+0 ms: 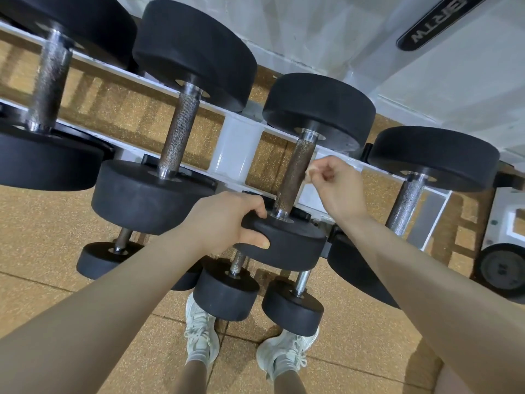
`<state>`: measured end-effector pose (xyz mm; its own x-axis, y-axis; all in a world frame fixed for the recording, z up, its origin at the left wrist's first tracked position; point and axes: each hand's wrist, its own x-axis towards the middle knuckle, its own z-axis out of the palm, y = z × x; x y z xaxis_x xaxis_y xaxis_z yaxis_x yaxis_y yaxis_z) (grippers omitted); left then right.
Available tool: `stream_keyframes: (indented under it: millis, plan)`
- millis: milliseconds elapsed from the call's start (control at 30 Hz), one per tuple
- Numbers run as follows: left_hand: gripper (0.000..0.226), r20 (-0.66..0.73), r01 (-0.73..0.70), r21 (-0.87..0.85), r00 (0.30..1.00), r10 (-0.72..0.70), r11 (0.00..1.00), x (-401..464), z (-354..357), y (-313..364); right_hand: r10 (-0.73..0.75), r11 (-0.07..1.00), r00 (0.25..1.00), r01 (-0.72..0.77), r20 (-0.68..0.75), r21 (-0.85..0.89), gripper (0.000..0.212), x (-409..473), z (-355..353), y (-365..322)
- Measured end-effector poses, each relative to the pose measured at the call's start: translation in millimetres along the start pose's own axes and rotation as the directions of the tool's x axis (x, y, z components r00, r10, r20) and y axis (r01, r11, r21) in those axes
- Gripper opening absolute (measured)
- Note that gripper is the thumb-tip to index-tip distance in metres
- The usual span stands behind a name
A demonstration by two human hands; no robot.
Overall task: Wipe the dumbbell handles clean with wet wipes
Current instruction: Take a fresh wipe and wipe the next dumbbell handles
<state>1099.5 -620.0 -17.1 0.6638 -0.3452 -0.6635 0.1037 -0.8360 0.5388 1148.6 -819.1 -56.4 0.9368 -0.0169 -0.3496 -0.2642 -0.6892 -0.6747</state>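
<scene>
Nearest, two pale sneakers [201,334] stand on the tan speckled floor [42,237]. Just above them, small dumbbells [225,291] sit on the lower tier of the white rack [241,155].

The left hand [224,220] grips the rim of the near black head [287,243] of a dumbbell on the upper tier, with the thumb on the head's side and the fingers curled over its top edge. The right hand [338,186] is curled just beside that dumbbell's handle [295,174], and its fingertips pinch a small pale scrap [311,170], perhaps a wipe, though it is too small to tell for sure. The scrap is close against the right side of the handle, which looks darker and browner than the handles of the others.

Further along the upper tier, a bigger dumbbell [181,115] lies to the left and another [412,189] to the right, both with bright knurled handles. Beyond the rack is a white wall [298,29] and a black bar with lettering [437,21].
</scene>
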Motion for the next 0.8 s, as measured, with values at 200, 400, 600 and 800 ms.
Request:
stream_keyframes:
  millis: [200,400,600,800]
  plan:
    - [0.052,-0.010,-0.009,0.000,1.000,0.009,1.000,0.2,2.1,-2.2,-0.567,0.692,0.819,0.532,0.091,-0.487,0.024,21.1,-4.9,-20.8]
    - [0.051,-0.027,-0.017,-0.023,0.999,0.017,1.000,-0.6,2.9,-2.6,-0.477,0.571,0.819,0.565,0.319,-0.596,0.019,20.3,11.3,-29.0]
    - [0.050,-0.040,-0.033,-0.034,0.999,0.032,0.999,-0.3,3.8,-3.4,-0.393,0.050,0.646,0.726,0.655,-0.686,0.026,25.6,10.3,-32.5]
    - [0.049,-0.051,-0.045,-0.045,0.998,0.043,0.998,-1.6,4.9,-4.2,-0.331,0.150,0.822,0.530,0.463,-0.834,0.035,23.7,5.1,-55.0]
